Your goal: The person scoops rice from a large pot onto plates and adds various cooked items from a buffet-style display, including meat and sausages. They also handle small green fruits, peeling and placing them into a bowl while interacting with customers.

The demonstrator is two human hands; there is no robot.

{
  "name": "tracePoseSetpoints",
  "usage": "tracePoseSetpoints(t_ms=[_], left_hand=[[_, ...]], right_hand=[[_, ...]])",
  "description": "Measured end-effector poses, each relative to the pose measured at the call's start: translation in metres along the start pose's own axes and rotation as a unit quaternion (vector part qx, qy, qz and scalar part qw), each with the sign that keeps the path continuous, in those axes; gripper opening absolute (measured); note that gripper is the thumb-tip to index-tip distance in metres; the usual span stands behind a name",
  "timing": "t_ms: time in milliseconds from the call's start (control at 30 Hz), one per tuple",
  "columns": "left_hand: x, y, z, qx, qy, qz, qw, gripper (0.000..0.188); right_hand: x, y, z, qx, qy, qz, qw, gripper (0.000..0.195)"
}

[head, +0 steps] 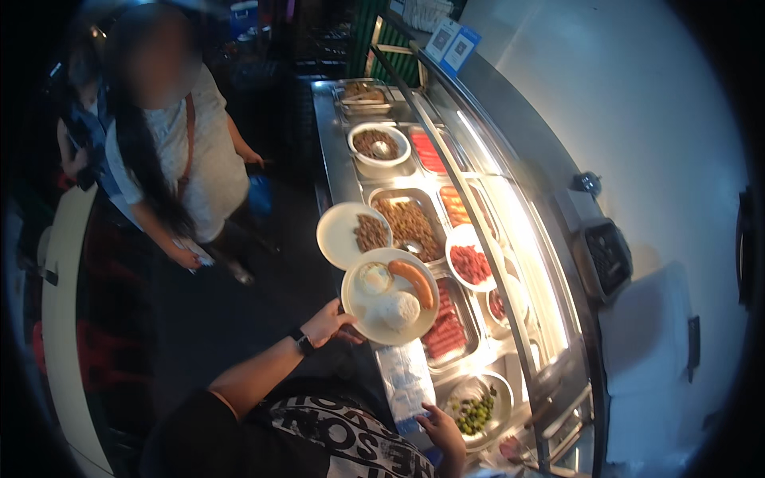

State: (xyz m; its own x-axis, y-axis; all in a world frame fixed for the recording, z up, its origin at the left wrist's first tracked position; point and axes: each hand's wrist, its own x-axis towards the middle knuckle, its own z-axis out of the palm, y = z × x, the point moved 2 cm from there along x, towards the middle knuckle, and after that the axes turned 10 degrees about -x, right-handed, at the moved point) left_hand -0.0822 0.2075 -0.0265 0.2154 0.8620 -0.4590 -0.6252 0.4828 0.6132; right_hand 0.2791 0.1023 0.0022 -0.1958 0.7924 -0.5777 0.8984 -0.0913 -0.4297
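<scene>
My left hand, with a smartwatch on the wrist, grips the near-left rim of a round cream plate. That plate holds a fried egg, a sausage and a mound of white rice. Just beyond it, partly overlapped by it, is a second plate with cooked minced meat. My right hand is low at the counter, fingers apart, beside a white-and-blue plastic packet and a metal bowl of small green citrus fruit. Whether its fingertips touch the packet is unclear.
A lit steel food counter holds trays of minced meat, red sausages and bowls of food. Its glass guard frame runs along the right. Two people stand across at left, the nearer in a grey shirt. A white table stands far left.
</scene>
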Motion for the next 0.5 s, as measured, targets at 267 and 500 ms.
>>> tracePoseSetpoints(t_ms=[267, 500], left_hand=[[0.019, 0.16, -0.041, 0.004, 0.016, 0.017, 1.0, 0.041], [0.124, 0.256, -0.14, 0.086, 0.043, 0.027, 0.995, 0.042]], right_hand=[[0.072, -0.071, -0.047, 0.018, 0.016, -0.032, 0.999, 0.05], [0.1, -0.087, -0.05, -0.025, 0.098, 0.028, 0.994, 0.048]])
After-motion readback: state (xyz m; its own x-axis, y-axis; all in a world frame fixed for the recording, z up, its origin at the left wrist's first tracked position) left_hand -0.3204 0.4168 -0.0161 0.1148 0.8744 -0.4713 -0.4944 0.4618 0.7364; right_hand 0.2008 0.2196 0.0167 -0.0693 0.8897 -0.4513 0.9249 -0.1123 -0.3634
